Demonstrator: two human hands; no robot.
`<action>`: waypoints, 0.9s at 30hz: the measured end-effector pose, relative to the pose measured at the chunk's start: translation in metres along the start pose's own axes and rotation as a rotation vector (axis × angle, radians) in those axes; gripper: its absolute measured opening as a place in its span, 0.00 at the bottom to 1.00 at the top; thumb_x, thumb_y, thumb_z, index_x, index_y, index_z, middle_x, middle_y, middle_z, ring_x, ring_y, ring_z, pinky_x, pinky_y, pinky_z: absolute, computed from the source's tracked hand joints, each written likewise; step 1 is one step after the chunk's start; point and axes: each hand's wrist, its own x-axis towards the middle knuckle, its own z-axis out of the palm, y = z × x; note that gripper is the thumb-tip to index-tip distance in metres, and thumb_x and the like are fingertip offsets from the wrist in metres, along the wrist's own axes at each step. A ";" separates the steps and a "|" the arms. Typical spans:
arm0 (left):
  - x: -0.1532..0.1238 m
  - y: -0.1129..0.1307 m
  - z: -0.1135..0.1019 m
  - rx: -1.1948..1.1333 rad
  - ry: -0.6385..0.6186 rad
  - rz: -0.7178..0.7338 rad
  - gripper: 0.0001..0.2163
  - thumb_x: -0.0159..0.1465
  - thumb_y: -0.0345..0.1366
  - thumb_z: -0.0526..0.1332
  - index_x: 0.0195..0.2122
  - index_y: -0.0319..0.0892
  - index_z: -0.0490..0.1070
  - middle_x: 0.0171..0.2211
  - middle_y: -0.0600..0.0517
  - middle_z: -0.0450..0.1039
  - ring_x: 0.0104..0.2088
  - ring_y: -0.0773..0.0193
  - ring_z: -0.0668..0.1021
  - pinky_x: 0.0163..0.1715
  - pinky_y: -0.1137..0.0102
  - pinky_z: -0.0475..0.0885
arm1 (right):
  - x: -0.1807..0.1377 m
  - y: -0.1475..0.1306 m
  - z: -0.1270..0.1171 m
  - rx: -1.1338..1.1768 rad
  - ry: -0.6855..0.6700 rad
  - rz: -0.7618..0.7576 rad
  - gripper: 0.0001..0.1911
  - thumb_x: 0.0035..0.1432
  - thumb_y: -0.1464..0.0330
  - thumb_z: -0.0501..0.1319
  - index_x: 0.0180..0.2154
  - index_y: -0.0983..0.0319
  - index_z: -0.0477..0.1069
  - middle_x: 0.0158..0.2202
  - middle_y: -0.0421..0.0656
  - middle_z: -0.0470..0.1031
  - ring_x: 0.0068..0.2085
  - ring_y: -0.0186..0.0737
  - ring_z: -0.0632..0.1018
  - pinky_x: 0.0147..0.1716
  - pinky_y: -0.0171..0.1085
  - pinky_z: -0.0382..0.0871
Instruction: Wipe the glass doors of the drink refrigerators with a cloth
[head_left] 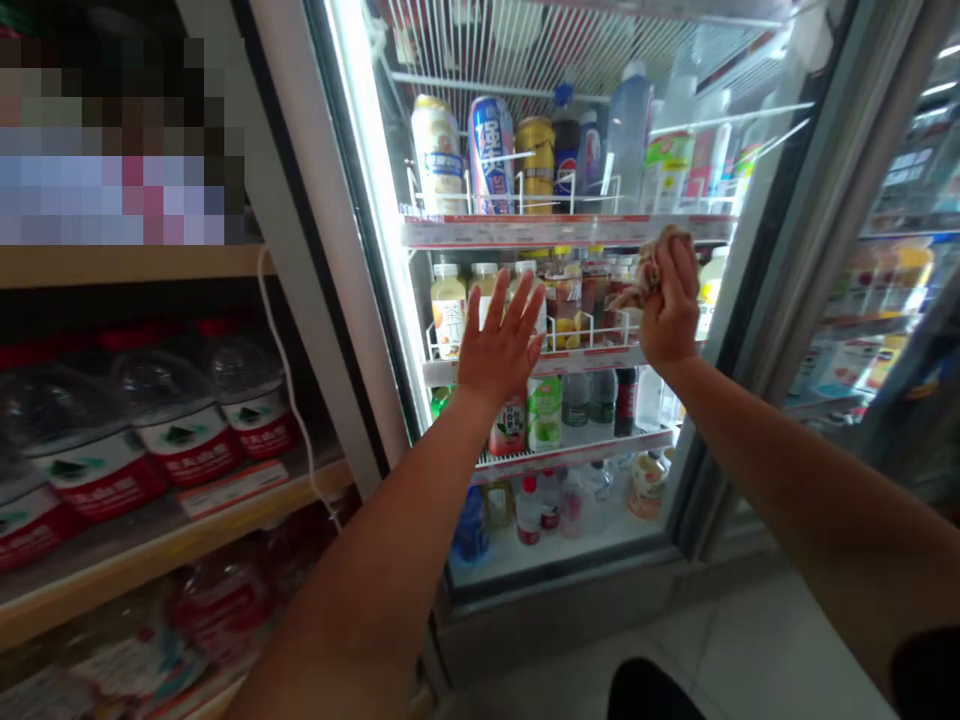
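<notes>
Now, left hand spread wide and flat on the glass door, right hand beside it, clenched around a crumpled cloth pressed higher on that door. Lean too hard and the bare palm likely smears the glass; behind the door, bottles could rattle.

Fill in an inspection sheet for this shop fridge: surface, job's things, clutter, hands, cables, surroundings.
Surface: glass fridge door, lit from inside.
Job's things: cloth, crumpled, against the glass.
Clutter: nothing seen.
Hands: left hand open, flat on the glass; right hand closed on the cloth.
Cables: white cable hanging beside the fridge frame.
Surroundings: drinks shelved behind the glass; water bottles on wooden shelves, left; second fridge, right.
</notes>
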 end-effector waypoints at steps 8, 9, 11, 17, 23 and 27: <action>0.001 0.001 0.000 -0.017 -0.001 0.000 0.30 0.73 0.38 0.48 0.73 0.44 0.35 0.72 0.48 0.41 0.71 0.53 0.36 0.70 0.44 0.31 | -0.062 0.013 -0.015 -0.053 0.015 -0.014 0.28 0.68 0.70 0.44 0.67 0.64 0.55 0.71 0.46 0.52 0.71 0.50 0.54 0.68 0.60 0.54; 0.001 0.002 0.000 -0.025 -0.002 0.000 0.31 0.73 0.38 0.48 0.73 0.45 0.34 0.72 0.48 0.40 0.71 0.53 0.36 0.70 0.43 0.31 | -0.056 0.019 -0.017 -0.057 0.003 0.000 0.27 0.68 0.70 0.44 0.67 0.64 0.55 0.70 0.47 0.52 0.71 0.50 0.54 0.68 0.59 0.54; 0.002 0.002 0.000 -0.033 0.001 -0.002 0.31 0.72 0.38 0.48 0.73 0.46 0.34 0.72 0.49 0.40 0.71 0.52 0.37 0.70 0.43 0.32 | -0.033 0.034 -0.019 -0.065 0.008 0.063 0.27 0.69 0.69 0.42 0.67 0.65 0.56 0.70 0.48 0.53 0.71 0.49 0.54 0.69 0.57 0.53; 0.001 0.002 -0.001 0.008 0.014 -0.002 0.32 0.72 0.38 0.50 0.72 0.47 0.32 0.72 0.49 0.41 0.71 0.52 0.39 0.71 0.43 0.34 | -0.025 0.062 -0.019 -0.085 0.073 0.159 0.28 0.68 0.68 0.42 0.68 0.60 0.54 0.71 0.41 0.51 0.71 0.52 0.53 0.69 0.59 0.52; 0.000 0.001 0.000 0.010 0.012 0.002 0.32 0.72 0.38 0.50 0.73 0.46 0.32 0.72 0.49 0.41 0.71 0.50 0.40 0.70 0.42 0.34 | -0.071 0.064 -0.028 -0.149 0.062 0.183 0.30 0.63 0.70 0.45 0.67 0.64 0.56 0.70 0.50 0.54 0.71 0.50 0.54 0.69 0.58 0.52; 0.001 0.001 -0.001 0.011 -0.003 -0.011 0.33 0.72 0.38 0.50 0.73 0.47 0.32 0.72 0.49 0.41 0.71 0.50 0.40 0.70 0.42 0.35 | -0.038 0.080 -0.026 -0.153 0.131 0.262 0.33 0.59 0.73 0.45 0.66 0.65 0.58 0.69 0.49 0.55 0.71 0.47 0.54 0.69 0.58 0.52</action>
